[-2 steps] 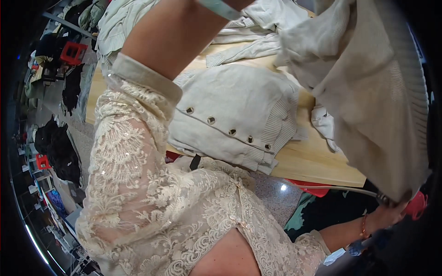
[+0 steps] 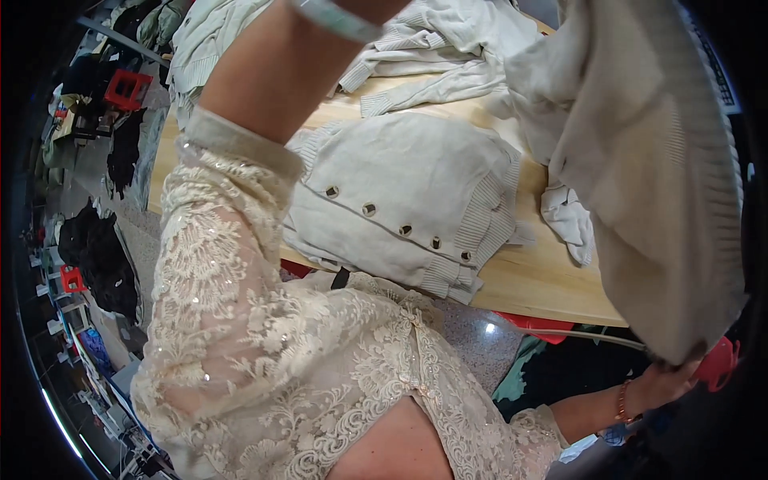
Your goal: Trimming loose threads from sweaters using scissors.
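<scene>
Right hand (image 2: 667, 383) looks closed on a beige ribbed-knit garment (image 2: 640, 200) hanging by the pale wooden desk's (image 2: 552, 292) right end, left hand out of frame, grip unknown; swinging fabric could drag the cream buttoned cardigan (image 2: 392, 176) askew.

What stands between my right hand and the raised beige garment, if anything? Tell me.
Nothing visible: the right hand grips the raised beige garment at its lower end. A red object shows beside the hand, not between them. The left hand is out of view.
</scene>
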A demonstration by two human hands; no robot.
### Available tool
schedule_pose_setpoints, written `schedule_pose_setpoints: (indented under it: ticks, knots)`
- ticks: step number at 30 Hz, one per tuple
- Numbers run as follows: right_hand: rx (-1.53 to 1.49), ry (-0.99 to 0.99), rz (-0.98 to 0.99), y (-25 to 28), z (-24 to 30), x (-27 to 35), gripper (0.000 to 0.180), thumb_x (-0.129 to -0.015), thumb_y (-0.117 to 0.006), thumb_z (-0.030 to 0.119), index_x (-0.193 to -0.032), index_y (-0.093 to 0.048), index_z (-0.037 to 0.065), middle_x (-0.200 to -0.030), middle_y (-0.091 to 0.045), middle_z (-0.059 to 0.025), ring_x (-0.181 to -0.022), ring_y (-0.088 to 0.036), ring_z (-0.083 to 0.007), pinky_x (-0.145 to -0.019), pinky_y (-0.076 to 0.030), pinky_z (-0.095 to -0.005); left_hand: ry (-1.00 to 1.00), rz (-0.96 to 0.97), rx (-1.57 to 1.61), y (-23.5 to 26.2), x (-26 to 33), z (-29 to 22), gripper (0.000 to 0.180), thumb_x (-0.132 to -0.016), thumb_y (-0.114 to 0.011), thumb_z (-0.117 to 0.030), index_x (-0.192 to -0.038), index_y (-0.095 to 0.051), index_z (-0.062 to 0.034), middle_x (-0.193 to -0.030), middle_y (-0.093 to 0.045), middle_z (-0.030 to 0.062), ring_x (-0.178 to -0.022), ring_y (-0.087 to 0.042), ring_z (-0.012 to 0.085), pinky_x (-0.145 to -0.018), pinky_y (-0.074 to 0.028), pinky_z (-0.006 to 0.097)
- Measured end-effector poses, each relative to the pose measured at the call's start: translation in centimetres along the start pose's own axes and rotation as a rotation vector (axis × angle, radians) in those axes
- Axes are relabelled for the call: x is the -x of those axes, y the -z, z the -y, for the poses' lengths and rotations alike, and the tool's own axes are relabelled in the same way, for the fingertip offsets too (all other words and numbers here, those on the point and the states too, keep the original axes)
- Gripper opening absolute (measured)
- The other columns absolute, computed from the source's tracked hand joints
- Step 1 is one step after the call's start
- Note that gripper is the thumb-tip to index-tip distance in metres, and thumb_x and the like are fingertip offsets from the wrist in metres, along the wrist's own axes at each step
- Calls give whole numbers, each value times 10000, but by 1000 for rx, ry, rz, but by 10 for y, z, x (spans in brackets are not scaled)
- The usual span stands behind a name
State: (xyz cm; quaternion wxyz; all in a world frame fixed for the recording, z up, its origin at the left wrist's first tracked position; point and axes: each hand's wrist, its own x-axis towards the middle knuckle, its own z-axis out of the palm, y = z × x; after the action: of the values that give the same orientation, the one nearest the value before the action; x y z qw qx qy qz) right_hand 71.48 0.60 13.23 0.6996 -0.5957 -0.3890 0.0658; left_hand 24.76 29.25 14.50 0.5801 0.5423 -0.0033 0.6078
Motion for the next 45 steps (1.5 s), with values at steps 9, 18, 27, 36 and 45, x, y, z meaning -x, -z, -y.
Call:
schedule_pose_setpoints:
  ticks: [9,18,27,36,45]
  knots:
    - [215,-457,1295,-137,-61,236,180,-807,-691,73,-958,-660,-19,-728,-573,-15,-665,-510,-89,-608,-426,-249,659,-605,-1239,142,320,-8,433,-841,-666,-148,-1238,-589,8,-1173,-644,142,-1048,-635,223,-863,-532,331]
    - [180,-550,1192,-165,-166,290,159,-893,-660,145,-879,-632,-10,-681,-482,67,-635,-404,-35,-558,-355,-221,629,-284,-1583,34,483,4,374,-712,-750,-86,-1065,-628,-71,-944,-591,107,-929,-549,320,-827,-448,395]
    - [198,-552,1198,-158,-169,290,155,-898,-656,143,-893,-637,-11,-684,-485,71,-630,-395,-26,-555,-349,-207,534,-177,-1702,34,477,13,225,-736,-718,-62,-934,-616,-88,-864,-548,62,-862,-546,274,-706,-415,391]
    - [209,-563,1207,-156,-169,296,168,-899,-652,156,-888,-631,-10,-672,-472,69,-617,-388,-27,-546,-339,-211,579,-275,-1584,31,477,8,106,-741,-698,-25,-817,-640,-72,-797,-573,67,-807,-567,270,-684,-437,373]
    - [198,-573,1211,-154,-173,300,169,-896,-650,154,-901,-619,-11,-672,-468,60,-614,-387,-40,-549,-342,-219,1006,-248,-981,6,493,-46,108,-806,-696,-129,-775,-658,-33,-739,-613,111,-726,-586,258,-652,-461,340]
